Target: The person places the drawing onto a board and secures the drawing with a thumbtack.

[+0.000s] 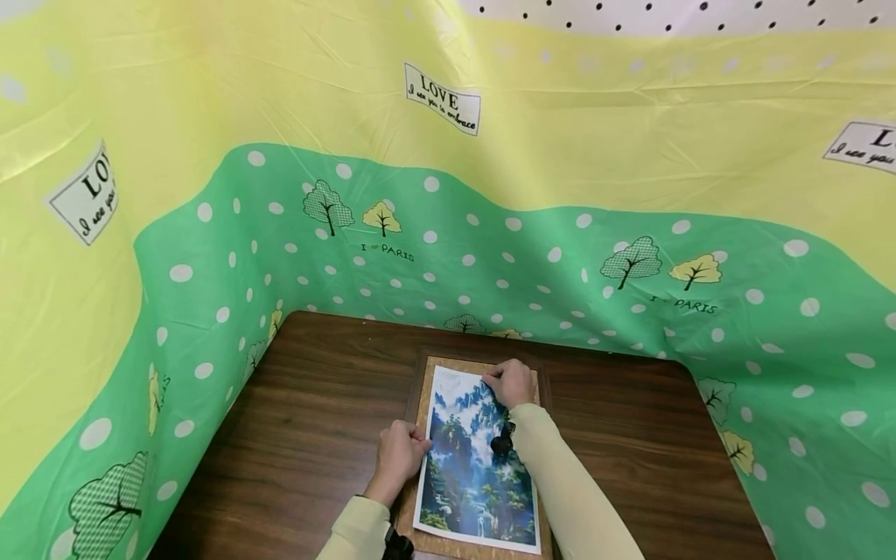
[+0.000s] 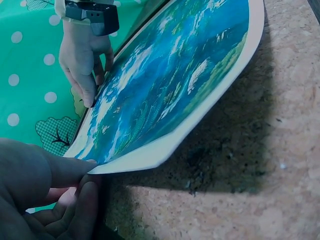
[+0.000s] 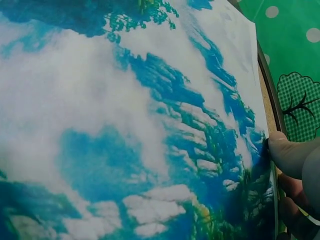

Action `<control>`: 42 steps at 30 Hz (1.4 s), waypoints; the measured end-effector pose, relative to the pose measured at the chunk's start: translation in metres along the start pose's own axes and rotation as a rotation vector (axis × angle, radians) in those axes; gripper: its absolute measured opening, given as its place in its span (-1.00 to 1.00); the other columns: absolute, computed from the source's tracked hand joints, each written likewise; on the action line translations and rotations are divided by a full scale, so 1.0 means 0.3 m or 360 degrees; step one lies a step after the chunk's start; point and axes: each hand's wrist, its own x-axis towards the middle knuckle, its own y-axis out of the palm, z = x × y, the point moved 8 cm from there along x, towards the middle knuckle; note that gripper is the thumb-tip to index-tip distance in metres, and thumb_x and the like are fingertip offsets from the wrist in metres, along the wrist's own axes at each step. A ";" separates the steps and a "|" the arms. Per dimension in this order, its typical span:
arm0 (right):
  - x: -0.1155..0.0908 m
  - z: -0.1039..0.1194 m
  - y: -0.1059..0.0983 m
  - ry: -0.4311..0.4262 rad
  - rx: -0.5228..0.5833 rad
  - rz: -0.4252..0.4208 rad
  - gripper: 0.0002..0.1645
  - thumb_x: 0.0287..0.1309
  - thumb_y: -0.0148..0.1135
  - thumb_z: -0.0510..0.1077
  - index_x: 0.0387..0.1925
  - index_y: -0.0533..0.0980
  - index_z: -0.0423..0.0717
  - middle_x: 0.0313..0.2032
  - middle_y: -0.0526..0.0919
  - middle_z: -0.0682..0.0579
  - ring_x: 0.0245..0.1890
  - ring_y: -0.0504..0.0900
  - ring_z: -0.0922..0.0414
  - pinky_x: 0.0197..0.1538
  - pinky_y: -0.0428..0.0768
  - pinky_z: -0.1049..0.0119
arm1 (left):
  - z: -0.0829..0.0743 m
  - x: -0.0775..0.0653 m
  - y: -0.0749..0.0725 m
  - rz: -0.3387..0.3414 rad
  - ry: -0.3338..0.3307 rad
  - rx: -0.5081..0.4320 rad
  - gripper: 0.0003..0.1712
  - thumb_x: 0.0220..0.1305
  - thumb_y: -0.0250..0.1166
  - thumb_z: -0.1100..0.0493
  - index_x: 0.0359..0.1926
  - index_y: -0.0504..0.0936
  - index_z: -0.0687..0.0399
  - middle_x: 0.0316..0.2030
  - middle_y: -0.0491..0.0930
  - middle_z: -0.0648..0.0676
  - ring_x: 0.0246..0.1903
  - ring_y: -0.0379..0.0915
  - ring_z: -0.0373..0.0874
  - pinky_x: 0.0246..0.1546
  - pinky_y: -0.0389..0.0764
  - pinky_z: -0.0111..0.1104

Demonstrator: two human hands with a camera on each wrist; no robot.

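A glossy landscape print (image 1: 476, 467) of misty blue mountains, with a white border, lies over a framed cork board (image 1: 424, 386). My left hand (image 1: 400, 457) pinches the print's left edge, thumb above and fingers beneath. In the left wrist view the near border of the print (image 2: 165, 100) bows up off the cork (image 2: 295, 130) and casts a shadow on it. My right hand (image 1: 513, 383) pinches the far edge of the print near its right corner. The right wrist view has the thumb (image 3: 287, 155) on the print's edge, with the other fingers partly hidden below.
The board lies on a dark wood-grain table (image 1: 315, 404). A green and yellow patterned curtain (image 1: 490, 257) hangs around the table's far side and both flanks. Both wrists carry small black devices, one of them the right-wrist device (image 1: 502, 441) over the print.
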 end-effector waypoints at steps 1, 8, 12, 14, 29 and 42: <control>0.000 0.000 -0.001 0.0005 0.0007 0.0001 -0.85 0.13 0.48 0.04 -0.50 0.77 0.16 -0.40 0.75 0.12 -0.39 0.63 0.11 -0.15 0.60 -0.02 | 0.001 0.000 0.000 -0.0001 -0.0003 -0.0001 -0.68 0.06 0.56 0.19 -0.70 0.61 -0.05 -0.71 0.53 -0.17 -0.63 0.39 -0.28 -0.51 0.47 -0.33; -0.001 0.000 -0.007 0.0075 0.0075 0.0016 -0.85 0.13 0.49 0.01 -0.51 0.77 0.12 -0.40 0.75 0.10 -0.39 0.62 0.10 -0.17 0.60 -0.02 | 0.000 0.004 0.002 0.0001 0.0018 0.0005 -0.68 0.06 0.55 0.19 -0.69 0.61 -0.05 -0.71 0.54 -0.16 -0.63 0.39 -0.28 -0.51 0.48 -0.32; -0.003 -0.002 -0.006 0.0112 0.0122 0.0028 -0.87 0.13 0.49 -0.02 -0.49 0.76 0.11 -0.38 0.75 0.08 -0.37 0.62 0.08 -0.15 0.58 -0.04 | 0.002 0.006 0.003 -0.0002 0.0018 -0.0003 -0.68 0.06 0.55 0.19 -0.69 0.61 -0.06 -0.71 0.54 -0.17 -0.63 0.39 -0.28 -0.51 0.48 -0.32; -0.003 -0.003 -0.004 0.0126 0.0137 0.0029 -0.90 0.13 0.49 -0.02 -0.46 0.76 0.12 -0.34 0.75 0.08 -0.33 0.64 0.06 -0.12 0.58 -0.05 | 0.002 0.007 0.002 -0.0007 0.0023 -0.0003 -0.68 0.05 0.56 0.19 -0.70 0.61 -0.07 -0.72 0.53 -0.18 -0.64 0.39 -0.28 -0.51 0.48 -0.33; -0.004 -0.008 0.005 0.0167 0.0172 0.0009 -0.91 0.16 0.47 -0.03 -0.32 0.78 0.08 -0.21 0.77 0.02 -0.13 0.66 -0.04 0.07 0.50 -0.14 | 0.007 0.006 0.004 -0.0019 0.0053 0.0008 -0.66 0.04 0.56 0.18 -0.72 0.60 -0.08 -0.73 0.52 -0.19 -0.64 0.38 -0.28 -0.50 0.49 -0.32; -0.002 -0.004 0.012 0.0227 0.0170 -0.0001 -0.92 0.19 0.44 -0.06 -0.31 0.77 0.06 -0.19 0.77 0.00 -0.08 0.64 -0.09 0.22 0.33 -0.27 | 0.005 0.005 0.004 -0.0018 0.0054 -0.0001 -0.69 0.04 0.56 0.20 -0.69 0.62 -0.04 -0.71 0.54 -0.16 -0.62 0.40 -0.26 -0.48 0.51 -0.29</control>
